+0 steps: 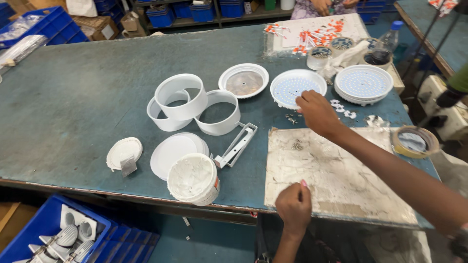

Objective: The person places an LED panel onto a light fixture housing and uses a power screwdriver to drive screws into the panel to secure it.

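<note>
Right of the frame's centre, the right hand (316,111) reaches across the table (73,107) with fingertips pinched at the near rim of a round white tray of LEDs (297,87); whether it grips something small there cannot be told. The left hand (293,207) rests loosely clenched, holding nothing visible, at the lower edge of a stained white board (336,175) at lower right. White rings (192,104) and a tub of white paste (193,179) sit left of centre.
</note>
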